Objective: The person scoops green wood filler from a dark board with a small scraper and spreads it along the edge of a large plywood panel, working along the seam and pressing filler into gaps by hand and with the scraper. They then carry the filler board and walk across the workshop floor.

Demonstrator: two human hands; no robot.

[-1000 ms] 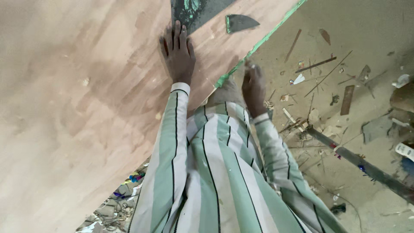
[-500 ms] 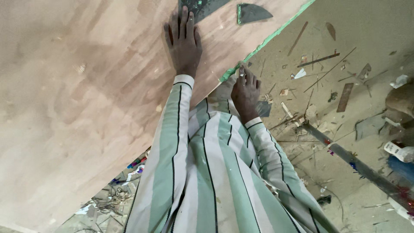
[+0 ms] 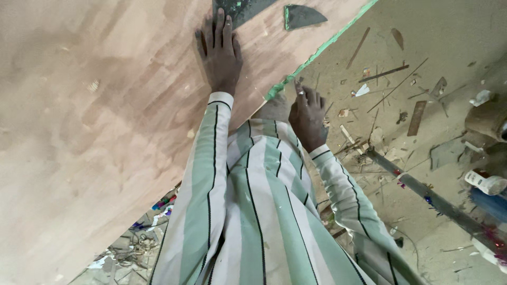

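The left hand [image 3: 221, 50] lay spread flat on the large pale brown plywood sheet [image 3: 100, 132]; at four o'clock, the right hand [image 3: 308, 116] curled loosely against its green-taped edge [image 3: 317, 53]

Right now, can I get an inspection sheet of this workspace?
Surface: plywood sheet, pale, large, green-taped edge.
Job's things: the sheet only; dark patches at its top.
Clutter: wood scraps and splinters on the dusty floor; metal bar; white bottle.
Grippers: left hand flat on the sheet; right hand at the taped edge, fingers bent.
Cables: tangled wires below the sheet.
Surroundings: nothing seen beyond the floor.
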